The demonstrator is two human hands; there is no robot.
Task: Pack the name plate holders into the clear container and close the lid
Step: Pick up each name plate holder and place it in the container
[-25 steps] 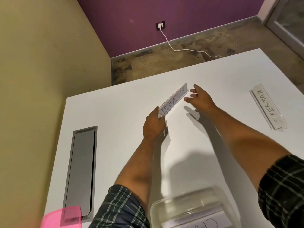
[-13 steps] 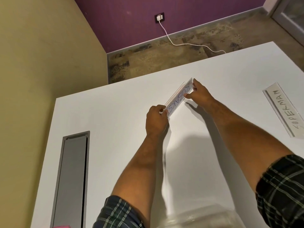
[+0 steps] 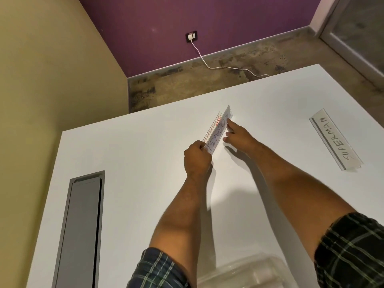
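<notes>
Cable hatch (image 3: pixel 80 227): grey, lower left of the white table (image 3: pixel 128 163).
Your left hand (image 3: pixel 196 157): pinching the near end of the KOSAKSI name plate holder (image 3: pixel 218 129), frame centre.
Your right hand (image 3: pixel 236 135): fingers spread, index tip touching the holder's far end.
Clear container (image 3: pixel 247 273): bottom edge.
SUPERMAN name plate holder (image 3: pixel 335 140): flat, right.
</notes>
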